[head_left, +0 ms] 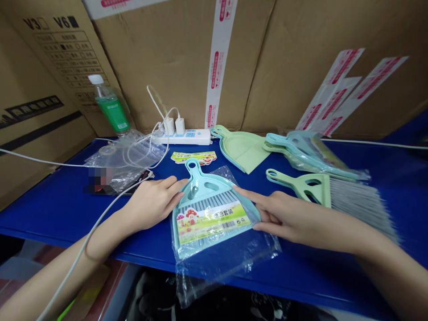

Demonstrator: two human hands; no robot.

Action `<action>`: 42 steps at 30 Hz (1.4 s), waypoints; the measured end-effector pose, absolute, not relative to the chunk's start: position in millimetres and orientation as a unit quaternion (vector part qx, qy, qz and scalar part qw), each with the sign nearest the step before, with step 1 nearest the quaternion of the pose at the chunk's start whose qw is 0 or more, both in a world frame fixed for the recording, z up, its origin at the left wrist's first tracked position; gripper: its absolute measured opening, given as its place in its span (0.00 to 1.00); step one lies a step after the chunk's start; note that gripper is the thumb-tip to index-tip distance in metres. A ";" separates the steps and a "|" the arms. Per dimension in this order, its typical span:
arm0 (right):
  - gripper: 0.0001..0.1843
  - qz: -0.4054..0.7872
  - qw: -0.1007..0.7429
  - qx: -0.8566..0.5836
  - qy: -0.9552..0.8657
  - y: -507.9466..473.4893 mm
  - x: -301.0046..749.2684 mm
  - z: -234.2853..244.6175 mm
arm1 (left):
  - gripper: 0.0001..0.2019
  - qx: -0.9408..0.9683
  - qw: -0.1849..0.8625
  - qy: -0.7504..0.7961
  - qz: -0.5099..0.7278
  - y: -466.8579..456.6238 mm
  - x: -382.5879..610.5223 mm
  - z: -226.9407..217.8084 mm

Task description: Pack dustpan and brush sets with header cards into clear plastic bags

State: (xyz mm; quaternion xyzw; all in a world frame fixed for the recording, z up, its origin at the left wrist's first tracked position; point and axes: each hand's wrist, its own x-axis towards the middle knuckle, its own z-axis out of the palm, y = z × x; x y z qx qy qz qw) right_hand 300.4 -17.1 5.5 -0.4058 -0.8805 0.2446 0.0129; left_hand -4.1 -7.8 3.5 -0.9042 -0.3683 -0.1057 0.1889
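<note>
A light-blue dustpan and brush set (214, 182) lies on the blue table in a clear plastic bag (230, 263), its handle pointing away from me. A printed label (209, 223) with mushroom pictures shows across the grey bristles. My left hand (152, 200) pinches the set's upper left edge beside the handle. At the right edge, my right hand (284, 214) grips with its thumb low and its index finger stretched along the rim. The bag's loose mouth hangs over the table's front edge.
Right of the set lie a green brush (297, 183), a green dustpan (240, 147) and another bagged blue set (304, 151). Loose labels (194, 157) and a power strip (190, 137) are behind. Left are crumpled plastic bags (123, 156), a bottle (110, 107) and a white cable (110, 207) crossing my left arm.
</note>
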 end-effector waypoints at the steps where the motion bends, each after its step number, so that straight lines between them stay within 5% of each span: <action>1: 0.40 0.246 0.013 -0.405 -0.881 -16.9 300.2 5.2 | 0.19 -0.910 0.182 -0.355 -0.114 -8.1 -3.6 4.6; 11: 0.41 0.266 0.017 -0.384 -0.884 -18.3 295.7 9.7 | 0.26 -0.978 -0.048 -0.183 -0.090 -23.8 -2.3 9.8; 15: 0.40 0.270 0.016 -0.387 -0.881 -18.9 296.1 9.8 | 0.29 -0.980 -0.045 -0.173 -0.087 -26.6 -0.4 8.1; 25: 0.41 0.271 0.014 -0.399 -0.876 -17.4 296.8 6.0 | 0.16 -0.976 -0.031 -0.187 -0.104 -26.3 1.7 7.1; 32: 0.35 0.243 0.024 -0.411 -0.878 -16.0 298.1 1.2 | 0.14 -0.967 0.070 -0.224 -0.099 -18.9 -1.9 4.6; 42: 0.26 0.166 0.031 -0.390 -0.905 -17.9 291.7 12.5 | 0.13 -0.973 0.072 -0.205 -0.083 -17.5 -2.3 3.2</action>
